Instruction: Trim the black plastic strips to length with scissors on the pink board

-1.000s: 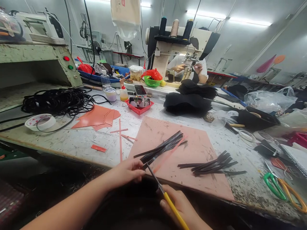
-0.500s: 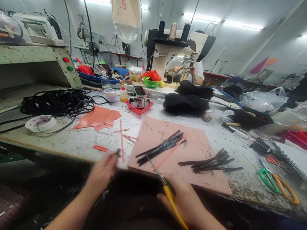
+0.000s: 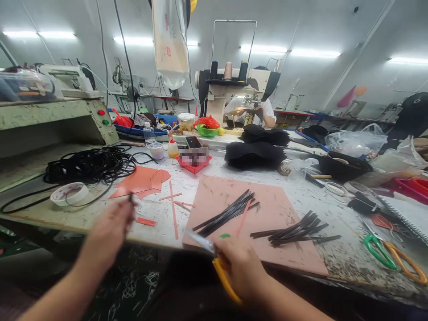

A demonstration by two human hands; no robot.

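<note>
Two separate grips: the right hand (image 3: pixel 239 258) is curled about the yellow scissors (image 3: pixel 224 281), its back turned upward and its forearm coming in from the lower right. The blades, blurred, point left by the front left corner of the pink board (image 3: pixel 274 198); whether they are apart or together, I cannot tell. Off to the left, the left hand (image 3: pixel 112 225) is raised at the near edge of the bench (image 3: pixel 113 218), forearm slanting up from the lower left, fingertips pinched on a dark bit (image 3: pixel 130 196), also blurred.

Between the hands, just past the scissors, the main bundle (image 3: pixel 227 213) of black strips lies slantwise on the board, touched by neither hand. A pink strip (image 3: pixel 244 216) lies beside it. The second bundle (image 3: pixel 297 229) is to the right of the right hand, some ends reaching over the board's right edge.

Farther left, beyond the left hand, are a tape roll (image 3: pixel 57 197), orange pieces (image 3: pixel 142 180) and a black cord coil (image 3: pixel 90 164). Behind the board sit a red basket (image 3: pixel 194 167) and a black stack (image 3: pixel 256 155); farther back, a person (image 3: pixel 269 113) is at a sewing machine (image 3: pixel 216 104).
</note>
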